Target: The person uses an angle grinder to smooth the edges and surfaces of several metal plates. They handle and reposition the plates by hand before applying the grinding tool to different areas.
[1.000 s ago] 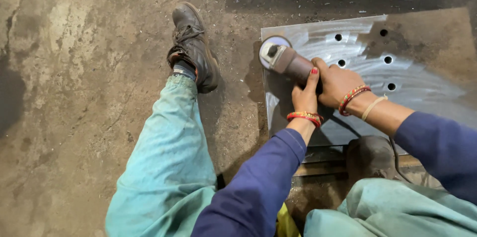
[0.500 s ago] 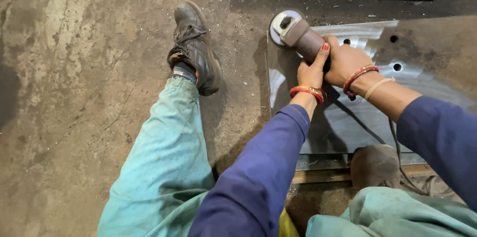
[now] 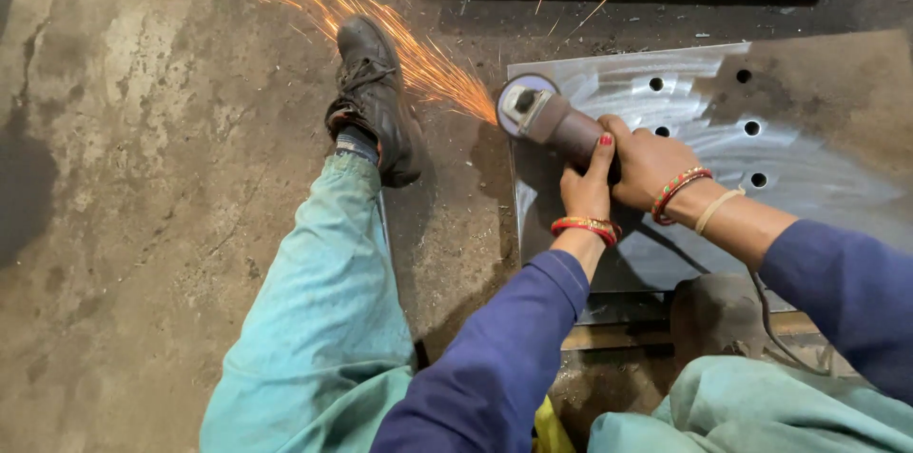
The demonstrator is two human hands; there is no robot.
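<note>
While the angle grinder (image 3: 547, 118) is gripped by both the left hand (image 3: 587, 189) and right hand (image 3: 647, 163) at the steel plate (image 3: 808, 177)'s left edge, the boot (image 3: 376, 96) could be scorched by sparks (image 3: 399, 35).

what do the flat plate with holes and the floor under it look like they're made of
The flat grey plate with round holes looks like steel: bright swirled grind marks beside a dull brownish patch, and orange sparks at its edge. The rough stained grey floor looks like bare concrete, mottled and cracked, though grime leaves it unsure.
</note>
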